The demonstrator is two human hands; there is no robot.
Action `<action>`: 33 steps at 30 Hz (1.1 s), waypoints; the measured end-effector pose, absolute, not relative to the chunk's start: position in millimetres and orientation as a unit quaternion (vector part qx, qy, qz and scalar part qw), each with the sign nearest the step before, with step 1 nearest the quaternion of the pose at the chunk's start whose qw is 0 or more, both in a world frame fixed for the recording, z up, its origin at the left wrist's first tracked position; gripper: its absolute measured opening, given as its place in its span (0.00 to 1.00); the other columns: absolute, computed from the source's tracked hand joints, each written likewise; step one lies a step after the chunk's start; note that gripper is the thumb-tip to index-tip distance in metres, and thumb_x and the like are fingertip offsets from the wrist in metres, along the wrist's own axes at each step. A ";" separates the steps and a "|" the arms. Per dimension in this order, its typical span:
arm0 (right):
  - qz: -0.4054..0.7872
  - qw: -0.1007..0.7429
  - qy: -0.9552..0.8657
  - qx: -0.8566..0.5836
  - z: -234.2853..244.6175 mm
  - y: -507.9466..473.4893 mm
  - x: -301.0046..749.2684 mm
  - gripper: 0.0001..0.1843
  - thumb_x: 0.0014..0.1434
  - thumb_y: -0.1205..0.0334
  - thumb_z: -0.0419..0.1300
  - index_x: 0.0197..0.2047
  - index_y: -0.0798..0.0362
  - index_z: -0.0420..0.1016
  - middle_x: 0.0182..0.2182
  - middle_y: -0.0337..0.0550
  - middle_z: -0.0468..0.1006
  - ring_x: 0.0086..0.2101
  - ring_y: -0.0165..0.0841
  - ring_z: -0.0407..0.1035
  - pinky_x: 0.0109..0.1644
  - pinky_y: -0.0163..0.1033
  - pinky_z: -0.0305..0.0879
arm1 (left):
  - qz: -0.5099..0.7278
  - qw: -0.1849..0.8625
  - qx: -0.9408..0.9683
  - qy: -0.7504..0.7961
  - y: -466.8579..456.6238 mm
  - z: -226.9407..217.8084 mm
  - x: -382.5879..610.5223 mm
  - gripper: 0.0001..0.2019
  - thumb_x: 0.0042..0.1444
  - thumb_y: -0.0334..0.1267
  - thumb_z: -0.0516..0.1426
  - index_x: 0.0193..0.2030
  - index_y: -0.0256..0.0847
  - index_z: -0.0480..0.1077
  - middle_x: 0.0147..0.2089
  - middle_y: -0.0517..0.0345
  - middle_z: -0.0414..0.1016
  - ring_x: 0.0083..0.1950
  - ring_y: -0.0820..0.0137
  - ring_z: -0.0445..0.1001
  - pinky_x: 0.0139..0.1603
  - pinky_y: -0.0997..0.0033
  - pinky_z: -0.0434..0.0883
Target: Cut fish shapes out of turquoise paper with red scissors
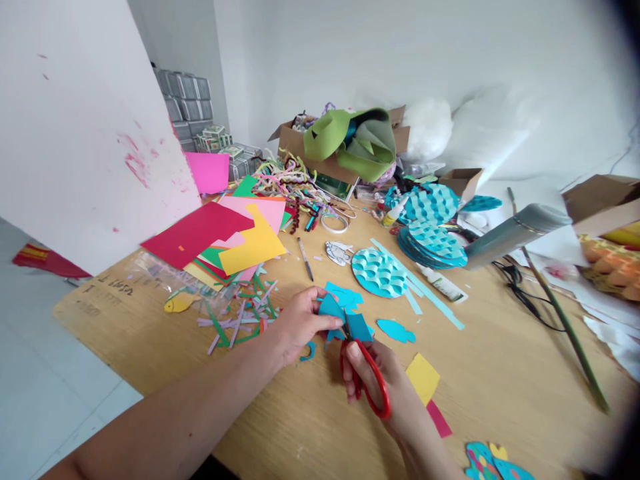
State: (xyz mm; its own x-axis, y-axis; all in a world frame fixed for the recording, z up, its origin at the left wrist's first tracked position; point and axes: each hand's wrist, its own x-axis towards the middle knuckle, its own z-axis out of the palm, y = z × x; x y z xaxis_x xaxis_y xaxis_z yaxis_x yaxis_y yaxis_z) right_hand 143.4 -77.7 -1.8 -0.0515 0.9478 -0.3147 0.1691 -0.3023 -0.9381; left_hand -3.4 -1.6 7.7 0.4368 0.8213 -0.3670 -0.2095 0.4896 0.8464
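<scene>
Between the thumb and fingers of my left hand (303, 321) is a piece of blue paper (331, 309). My right hand (383, 377) grips red-handled scissors (376, 383), whose blades meet the blue paper and are partly hidden by it. More blue paper scraps (350, 297) lie just behind my hands, and a curled blue offcut (307, 352) rests below my left wrist. A blue fish-shaped cutout (396, 331) lies flat to the right of the scissors. Beyond it sits a round disc covered in pale blue woven-looking paper strips (379, 272).
Coloured paper sheets (200, 233) and thin paper strips (240, 323) spread to the left. A pen (305, 259), glue bottle (443, 285) and grey thermos (517, 233) lie farther back. A green stick (565, 330) slants at right. A cardboard box (295, 143) holds green felt.
</scene>
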 end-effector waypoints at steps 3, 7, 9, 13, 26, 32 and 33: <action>0.551 0.354 -0.482 -0.582 0.0 -77.0 144.2 0.30 0.55 0.34 0.58 0.23 0.54 0.66 0.14 0.36 0.68 0.15 0.26 0.64 0.19 0.31 0.60 | 0.334 0.761 0.378 0.409 -1.0 8.2 -3.8 0.20 0.39 0.32 0.63 0.42 0.37 0.66 0.35 0.56 0.76 0.32 0.71 0.73 0.32 0.72 0.66; 0.553 0.352 -0.490 -0.575 1.3 -76.9 144.6 0.30 0.56 0.35 0.57 0.23 0.55 0.66 0.14 0.36 0.68 0.15 0.26 0.64 0.20 0.31 0.59 | 0.332 0.765 0.376 0.404 0.1 7.8 -3.9 0.21 0.38 0.32 0.63 0.42 0.37 0.66 0.35 0.55 0.76 0.32 0.71 0.73 0.32 0.71 0.65; 0.553 0.349 -0.491 -0.576 1.1 -77.0 144.2 0.30 0.57 0.34 0.56 0.22 0.55 0.66 0.14 0.36 0.68 0.15 0.26 0.64 0.20 0.31 0.59 | 0.332 0.766 0.373 0.404 0.1 7.0 -3.9 0.21 0.39 0.32 0.63 0.43 0.37 0.66 0.34 0.56 0.76 0.32 0.71 0.73 0.32 0.71 0.65; 0.552 0.360 -0.483 -0.576 0.6 -77.2 141.7 0.29 0.58 0.36 0.55 0.25 0.55 0.67 0.16 0.38 0.70 0.17 0.28 0.65 0.22 0.32 0.60 | 0.339 0.775 0.361 0.393 -0.5 5.3 -4.2 0.22 0.38 0.32 0.65 0.42 0.37 0.66 0.35 0.55 0.76 0.33 0.70 0.73 0.34 0.70 0.66; 0.549 0.357 -0.485 -0.580 -1.0 -77.1 143.7 0.29 0.54 0.34 0.59 0.23 0.54 0.65 0.15 0.36 0.69 0.16 0.27 0.64 0.20 0.32 0.62 | 0.329 0.783 0.362 0.385 -1.2 7.8 -3.8 0.21 0.39 0.32 0.64 0.42 0.37 0.66 0.35 0.56 0.75 0.31 0.71 0.72 0.30 0.72 0.65; 0.550 0.358 -0.485 -0.579 -0.8 -78.3 146.0 0.28 0.53 0.35 0.60 0.24 0.53 0.65 0.14 0.35 0.68 0.16 0.27 0.63 0.20 0.32 0.64 | 0.327 0.780 0.366 0.388 -0.8 6.2 -4.5 0.21 0.38 0.33 0.64 0.42 0.38 0.66 0.33 0.57 0.74 0.29 0.72 0.71 0.30 0.72 0.64; 0.550 0.357 -0.486 -0.578 -0.4 -78.6 146.5 0.28 0.54 0.35 0.60 0.24 0.53 0.65 0.15 0.35 0.68 0.16 0.27 0.64 0.20 0.32 0.64 | 0.327 0.781 0.365 0.387 -0.7 6.1 -4.6 0.21 0.38 0.33 0.64 0.41 0.38 0.66 0.33 0.57 0.74 0.29 0.72 0.71 0.30 0.72 0.64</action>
